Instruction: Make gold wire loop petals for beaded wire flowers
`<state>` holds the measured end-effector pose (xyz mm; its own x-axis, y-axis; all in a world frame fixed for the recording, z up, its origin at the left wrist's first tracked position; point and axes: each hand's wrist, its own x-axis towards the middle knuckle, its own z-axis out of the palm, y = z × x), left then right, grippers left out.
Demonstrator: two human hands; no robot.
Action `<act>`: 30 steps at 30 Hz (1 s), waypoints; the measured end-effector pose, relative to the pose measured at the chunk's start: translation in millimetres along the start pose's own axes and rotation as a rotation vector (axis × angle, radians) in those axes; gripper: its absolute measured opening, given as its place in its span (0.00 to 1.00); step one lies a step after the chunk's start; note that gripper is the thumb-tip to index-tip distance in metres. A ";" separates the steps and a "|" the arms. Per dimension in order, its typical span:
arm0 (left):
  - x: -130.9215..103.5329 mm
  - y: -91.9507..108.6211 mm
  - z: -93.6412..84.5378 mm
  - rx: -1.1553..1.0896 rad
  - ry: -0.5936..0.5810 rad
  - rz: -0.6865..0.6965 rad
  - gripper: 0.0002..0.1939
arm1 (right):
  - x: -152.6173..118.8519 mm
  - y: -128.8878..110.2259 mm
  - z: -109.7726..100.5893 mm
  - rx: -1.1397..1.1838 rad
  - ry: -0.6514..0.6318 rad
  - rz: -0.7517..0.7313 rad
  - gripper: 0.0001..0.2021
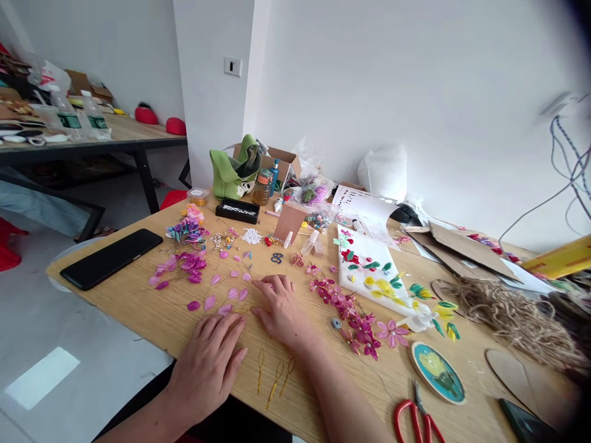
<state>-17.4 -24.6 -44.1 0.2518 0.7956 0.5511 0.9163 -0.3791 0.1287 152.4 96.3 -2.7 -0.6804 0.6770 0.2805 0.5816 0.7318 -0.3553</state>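
My left hand (210, 354) lies palm down near the table's front edge, fingers stretched and thumb apart. Its fingertips are beside a loose pink petal (225, 309) and a thin gold wire piece (243, 311). Just right of it, my right hand (281, 311) rests on the table with fingers slightly bent and thumb apart; no held thing shows. Another pale petal (247, 277) is by its index finger. Several more pink petals (210, 302) lie left of the hands. Between my forearms are twisted gold wire loops (261, 363).
Purple-pink wire flowers (344, 304) lie on the right, near a white foam board (364, 264) with yellow and green pieces. Red-handled scissors (415, 415) and a round painted hoop (436, 372) are front right. A black phone (112, 257) lies left, a green bag (235, 172) behind.
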 end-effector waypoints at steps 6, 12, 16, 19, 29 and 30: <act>-10.3 14.6 -11.6 -0.228 0.050 0.162 0.16 | -0.5 1.6 1.7 0.019 0.002 -0.005 0.24; -18.9 33.9 3.2 -0.289 0.150 0.266 0.18 | -1.0 2.0 2.7 0.050 0.044 -0.016 0.20; -10.2 27.7 -5.7 -0.293 0.095 0.243 0.15 | 0.0 2.2 1.3 0.078 0.086 -0.030 0.17; 0.3 16.1 -17.7 -0.292 0.087 0.199 0.12 | 0.9 1.3 -0.6 0.139 0.094 -0.066 0.13; 7.2 -19.6 -9.8 -0.197 0.061 0.104 0.11 | -0.3 -5.4 -14.2 0.237 -0.056 -0.089 0.09; 7.0 -20.1 -9.1 -0.207 0.055 0.101 0.11 | -0.1 -5.2 -14.7 0.234 -0.065 -0.092 0.09</act>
<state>-36.9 -15.7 -35.3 0.3166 0.7240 0.6128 0.8025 -0.5489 0.2340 156.1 93.6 12.2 -0.7571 0.5966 0.2661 0.4020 0.7466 -0.5301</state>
